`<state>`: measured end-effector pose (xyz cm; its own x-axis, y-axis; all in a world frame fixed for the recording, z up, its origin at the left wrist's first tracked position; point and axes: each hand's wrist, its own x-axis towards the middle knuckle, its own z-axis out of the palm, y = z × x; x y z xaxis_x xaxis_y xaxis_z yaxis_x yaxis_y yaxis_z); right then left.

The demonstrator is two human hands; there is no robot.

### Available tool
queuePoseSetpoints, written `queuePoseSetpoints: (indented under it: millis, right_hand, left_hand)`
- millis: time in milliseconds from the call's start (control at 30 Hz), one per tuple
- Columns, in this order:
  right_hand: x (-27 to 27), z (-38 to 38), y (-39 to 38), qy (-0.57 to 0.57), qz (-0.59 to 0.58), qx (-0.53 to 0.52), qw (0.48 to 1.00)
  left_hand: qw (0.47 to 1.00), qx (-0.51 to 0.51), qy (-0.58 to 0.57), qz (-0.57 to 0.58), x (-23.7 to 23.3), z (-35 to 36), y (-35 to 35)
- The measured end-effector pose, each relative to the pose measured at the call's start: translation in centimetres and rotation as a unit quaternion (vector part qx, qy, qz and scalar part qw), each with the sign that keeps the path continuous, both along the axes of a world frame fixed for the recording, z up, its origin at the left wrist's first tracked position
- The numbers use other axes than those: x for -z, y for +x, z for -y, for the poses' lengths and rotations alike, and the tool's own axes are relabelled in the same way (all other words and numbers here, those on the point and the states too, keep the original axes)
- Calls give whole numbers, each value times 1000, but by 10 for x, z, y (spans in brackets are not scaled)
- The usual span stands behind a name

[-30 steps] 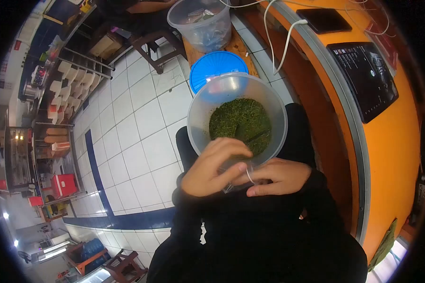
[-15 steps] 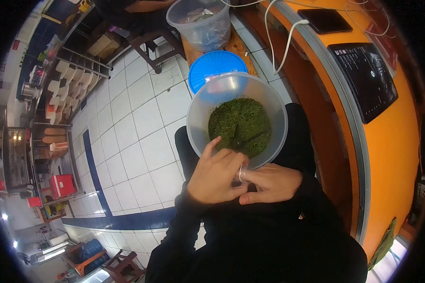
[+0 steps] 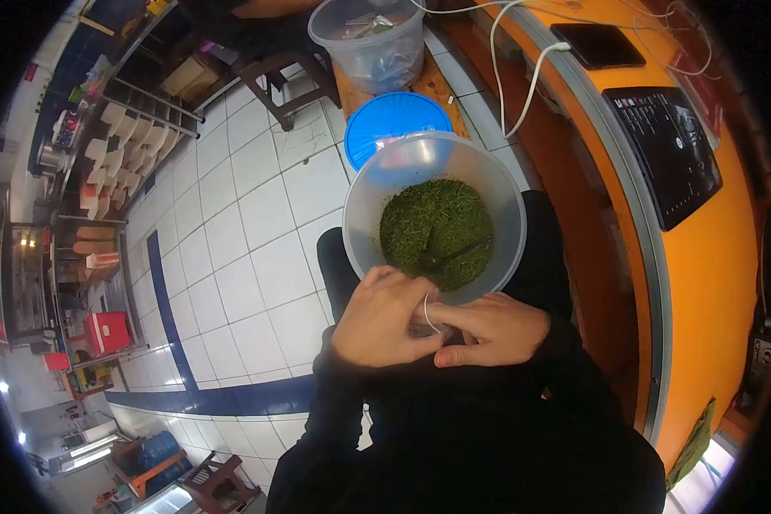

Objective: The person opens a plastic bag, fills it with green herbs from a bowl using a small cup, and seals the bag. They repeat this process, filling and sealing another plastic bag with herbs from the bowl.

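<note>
In front of my lap stands a translucent plastic bucket (image 3: 360, 214) holding finely chopped dried green leaves (image 3: 433, 218). A dark, thin tool (image 3: 471, 248) lies partly sunk in the leaves; its kind is hard to make out. Just below the bucket's near rim, my left hand (image 3: 381, 319) and my right hand (image 3: 497, 330) meet with fingers curled. Between them is a small clear plastic bag (image 3: 429, 315) with a pale edge, mostly hidden by the fingers. Both hands grip it.
A blue lid (image 3: 394, 120) lies behind the bucket on a wooden bench (image 3: 437, 86). Beyond it, a second bucket (image 3: 334, 38) holds clear packets. On the right, an orange counter (image 3: 702, 283) carries a tablet (image 3: 664, 150), a dark device (image 3: 597, 45) and white cables. Another person sits at the top.
My left hand's raised index finger has folded down, and the fingers have closed in around the plastic bag. My right hand stays nearly in place.
</note>
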<state>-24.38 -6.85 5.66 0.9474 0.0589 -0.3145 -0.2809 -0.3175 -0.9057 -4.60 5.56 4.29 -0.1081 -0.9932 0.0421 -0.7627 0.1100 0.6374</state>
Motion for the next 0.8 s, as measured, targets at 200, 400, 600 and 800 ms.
queuePoseSetpoints:
  millis: [200,400,600,800]
  right_hand:
    - [15,-7,-1,-23,111,38,993]
    - [8,2,7,-21,-3,-74,997]
    - [1,-4,10,-39,57,-48,996]
    - [12,-8,7,-62,74,-42,994]
  left_hand:
    - [999,-24,17,-26,-3,1,5]
    - [997,60,47,-5,-4,7,5]
    - [992,103,57,-41,-4,7,10]
    - [989,111,83,-48,-8,8,14]
